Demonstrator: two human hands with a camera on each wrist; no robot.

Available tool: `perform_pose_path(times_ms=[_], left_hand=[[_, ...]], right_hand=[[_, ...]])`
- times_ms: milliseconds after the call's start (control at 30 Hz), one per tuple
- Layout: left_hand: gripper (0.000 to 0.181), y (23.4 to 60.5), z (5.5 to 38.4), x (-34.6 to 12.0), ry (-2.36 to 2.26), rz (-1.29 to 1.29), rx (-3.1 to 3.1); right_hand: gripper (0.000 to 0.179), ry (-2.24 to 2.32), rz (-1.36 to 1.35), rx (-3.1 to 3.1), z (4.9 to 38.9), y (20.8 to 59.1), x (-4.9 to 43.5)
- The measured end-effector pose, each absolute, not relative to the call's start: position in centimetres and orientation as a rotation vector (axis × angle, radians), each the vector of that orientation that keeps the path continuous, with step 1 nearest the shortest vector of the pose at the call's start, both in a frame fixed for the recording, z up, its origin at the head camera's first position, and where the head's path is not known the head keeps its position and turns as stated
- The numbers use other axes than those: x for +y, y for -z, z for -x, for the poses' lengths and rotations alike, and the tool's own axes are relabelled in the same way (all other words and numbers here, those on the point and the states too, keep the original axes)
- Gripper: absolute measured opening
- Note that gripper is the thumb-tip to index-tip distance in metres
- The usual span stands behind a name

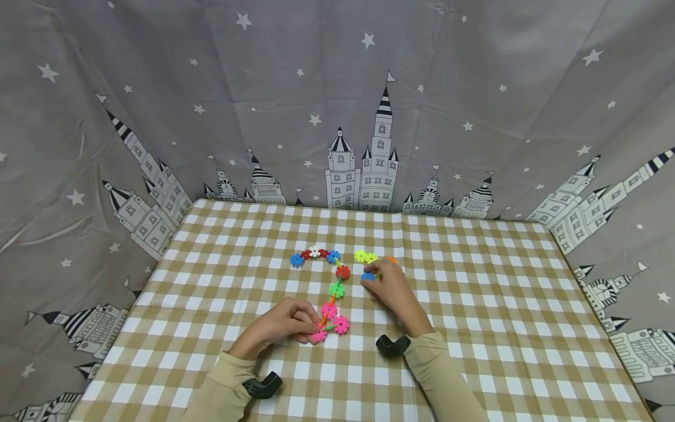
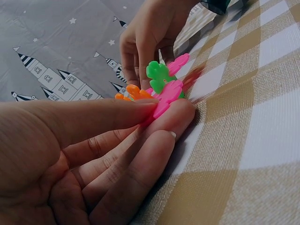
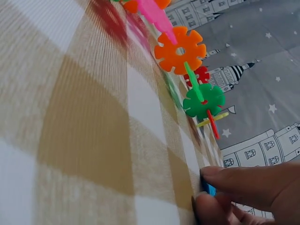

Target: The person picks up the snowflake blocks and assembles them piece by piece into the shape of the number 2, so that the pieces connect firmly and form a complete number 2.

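Checked tablecloth (image 1: 490, 305), w/ everything on it. Hands well apart: L hand (image 1: 285, 321) pinches a pink disc (image 1: 319, 336) at the near end of the chain (image 1: 337, 290), which curves away to the far side; R hand (image 1: 389, 287) grips a loose blue disc (image 1: 368, 276) btwn thumb & fingers, right of the chain (yellow discs (image 1: 365, 257) just beyond). Step looks like picking up the next pc. while steadying the chain; next move prob. calls for bringing blue over, slots lined up.
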State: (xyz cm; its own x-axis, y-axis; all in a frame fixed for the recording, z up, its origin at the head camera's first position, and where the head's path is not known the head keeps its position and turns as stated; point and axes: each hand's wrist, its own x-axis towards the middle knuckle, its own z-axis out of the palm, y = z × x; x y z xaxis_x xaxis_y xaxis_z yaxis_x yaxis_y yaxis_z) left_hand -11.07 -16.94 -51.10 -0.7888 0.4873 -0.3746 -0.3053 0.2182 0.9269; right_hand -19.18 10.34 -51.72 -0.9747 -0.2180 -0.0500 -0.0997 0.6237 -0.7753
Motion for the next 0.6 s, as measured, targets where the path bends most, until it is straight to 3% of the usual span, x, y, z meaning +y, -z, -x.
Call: perform_pose_path(times_ms=[333,600], left_hand=[[0.018,51.0,11.0,-16.9,-1.644,-0.171,1.871],[0.018,51.1,11.0,-17.0,-1.641,-0.172,1.876]], right_hand=[[0.019,1.165,0.262,2.711,18.8,50.9,10.8],[0.018,1.324,0.416,2.395,17.6,51.4,11.7]])
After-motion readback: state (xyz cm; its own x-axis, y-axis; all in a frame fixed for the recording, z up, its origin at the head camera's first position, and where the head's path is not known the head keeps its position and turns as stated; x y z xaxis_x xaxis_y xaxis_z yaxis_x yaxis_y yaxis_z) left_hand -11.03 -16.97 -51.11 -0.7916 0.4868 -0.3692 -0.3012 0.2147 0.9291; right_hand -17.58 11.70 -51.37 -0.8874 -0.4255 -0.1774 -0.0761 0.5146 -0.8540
